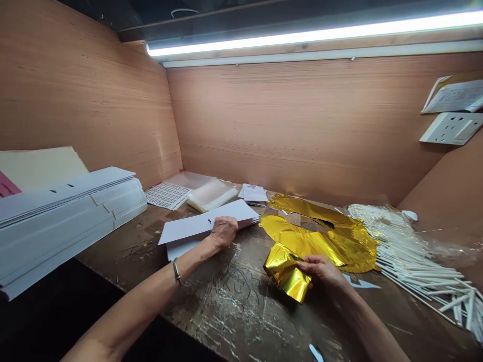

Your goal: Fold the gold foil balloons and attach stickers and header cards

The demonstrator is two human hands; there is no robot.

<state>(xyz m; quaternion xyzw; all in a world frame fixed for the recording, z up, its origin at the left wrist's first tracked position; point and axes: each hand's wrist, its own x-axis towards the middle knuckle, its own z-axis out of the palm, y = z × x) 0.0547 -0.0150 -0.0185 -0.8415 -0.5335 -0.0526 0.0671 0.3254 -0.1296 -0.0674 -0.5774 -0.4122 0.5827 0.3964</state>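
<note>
My left hand (224, 232) is closed at the front edge of a folded white card (188, 225), its fingertips hidden. The card has a small dark slot and lies over more white card sheets. In my right hand (320, 269), thumb and fingers pinch a folded, flat gold foil balloon (289, 271), held just above the table. Behind it more flat gold foil balloons (339, 241) lie spread out, shiny and creased.
Stacked white cards (68, 221) lie at the left. Clear plastic sleeves (211, 195), a printed label sheet (168, 195) and small printed cards (253, 193) lie at the back. Many white sticks (422, 271) are heaped at the right. Wooden panels (294, 120) enclose the table (226, 306).
</note>
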